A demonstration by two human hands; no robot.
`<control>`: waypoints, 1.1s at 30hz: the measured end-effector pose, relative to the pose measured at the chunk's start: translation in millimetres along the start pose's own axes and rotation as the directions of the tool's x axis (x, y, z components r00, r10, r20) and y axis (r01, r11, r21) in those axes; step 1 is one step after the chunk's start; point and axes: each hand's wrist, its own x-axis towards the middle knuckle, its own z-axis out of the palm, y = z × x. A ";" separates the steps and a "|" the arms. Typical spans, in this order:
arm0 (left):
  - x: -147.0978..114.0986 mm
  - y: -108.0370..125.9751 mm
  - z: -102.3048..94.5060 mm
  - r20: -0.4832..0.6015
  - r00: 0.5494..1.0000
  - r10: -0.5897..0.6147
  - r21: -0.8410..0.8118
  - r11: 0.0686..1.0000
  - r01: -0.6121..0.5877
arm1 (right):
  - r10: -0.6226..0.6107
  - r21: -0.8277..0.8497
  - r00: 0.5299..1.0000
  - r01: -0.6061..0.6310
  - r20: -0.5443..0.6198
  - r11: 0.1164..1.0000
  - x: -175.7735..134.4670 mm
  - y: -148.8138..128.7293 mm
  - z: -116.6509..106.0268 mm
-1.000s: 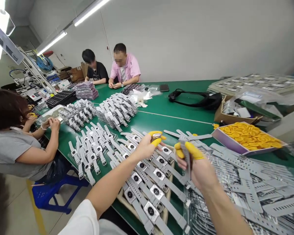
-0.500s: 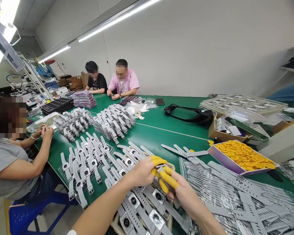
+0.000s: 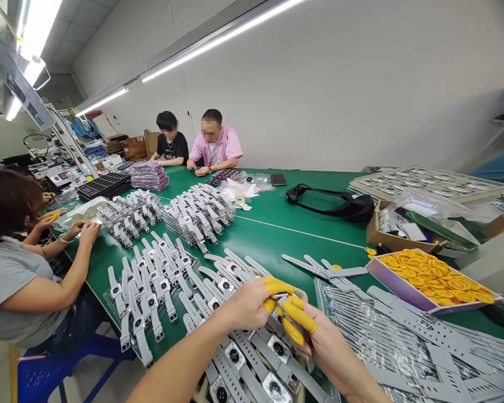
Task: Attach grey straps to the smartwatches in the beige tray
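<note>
My left hand point(image 3: 251, 302), yellow finger cots on its fingertips, pinches a silvery-edged piece that looks like a watch case, mostly hidden by the fingers. My right hand point(image 3: 325, 341), also in yellow finger cots, grips the grey watch strap point(image 3: 282, 307) joined to it. Both hands meet over a pale tray point(image 3: 301, 393) of grey-strapped watches point(image 3: 234, 355), their round black sensor backs facing up. To the right of my right hand lie many bare grey straps point(image 3: 403, 305), with plastic-wrapped ones point(image 3: 361, 330) in rows beneath.
A box of yellow finger cots point(image 3: 434, 274) stands at the right, near a cardboard box point(image 3: 378, 226) of packets. More watches point(image 3: 151, 285) and stacked watches point(image 3: 201, 212) lie leftward. A black headset point(image 3: 331, 201) sits farther back. One co-worker point(image 3: 25, 285) sits at left, two across the green table.
The view has shifted slightly, so the scene appears a little lower and farther right. Both hands keep their hold at nearly the same place. The left co-worker's head has moved.
</note>
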 end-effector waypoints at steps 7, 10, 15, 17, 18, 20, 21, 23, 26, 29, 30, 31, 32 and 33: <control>3.0 8.0 2.4 -0.050 0.997 -0.061 0.031 0.998 0.062 | 0.092 0.180 0.991 -0.074 -0.094 0.981 2.3 6.4 -1.7; 2.6 5.7 6.5 -0.069 0.996 -0.053 0.060 0.997 0.057 | 0.091 0.265 0.990 -0.060 -0.108 0.962 3.8 7.3 -1.2; 2.1 4.7 4.5 -0.003 0.996 -0.084 0.032 0.996 0.084 | 0.111 0.322 0.987 -0.068 -0.119 0.944 3.8 3.6 -1.5; 2.6 6.8 2.3 0.013 0.996 -0.086 0.084 0.993 0.085 | 0.130 0.313 0.986 -0.091 -0.104 0.945 3.7 2.0 -2.3; 3.0 8.0 1.3 0.021 0.996 -0.087 0.135 0.987 0.083 | 0.144 0.306 0.985 -0.108 -0.098 0.946 3.7 1.3 -2.6; 3.8 10.3 -0.4 0.056 0.994 -0.097 0.238 0.968 0.081 | 0.178 0.282 0.980 -0.146 -0.091 0.948 3.6 0.2 -2.9; 4.1 11.2 -1.3 0.077 0.992 -0.104 0.270 0.960 0.079 | 0.193 0.268 0.977 -0.163 -0.089 0.950 3.5 -0.3 -2.8; 4.2 11.8 -2.9 0.102 0.988 -0.113 0.265 0.961 0.082 | 0.208 0.245 0.974 -0.181 -0.092 0.953 3.1 -0.9 -2.5; 3.2 8.7 -4.1 0.095 0.989 -0.112 0.131 0.986 0.100 | 0.200 0.233 0.973 -0.170 -0.115 0.957 1.5 -0.9 -3.5; 2.3 1.4 -0.9 0.022 0.983 -0.181 -0.114 0.977 0.182 | 0.138 0.225 0.979 -0.103 -0.148 0.969 -0.7 -0.5 -6.2; 2.6 -1.1 1.3 -0.012 0.975 -0.221 -0.211 0.954 0.213 | 0.113 0.212 0.982 -0.079 -0.153 0.974 -1.2 -0.3 -6.8; 3.2 -3.3 4.1 -0.048 0.964 -0.262 -0.307 0.922 0.236 | 0.094 0.193 0.984 -0.063 -0.153 0.979 -1.5 -0.2 -7.2; 4.3 -5.0 7.1 -0.083 0.950 -0.300 -0.398 0.884 0.244 | 0.089 0.171 0.986 -0.064 -0.144 0.983 -1.6 0.0 -7.1; 5.7 -6.2 10.1 -0.111 0.938 -0.329 -0.483 0.843 0.239 | 0.103 0.149 0.986 -0.082 -0.134 0.985 -1.5 0.1 -6.7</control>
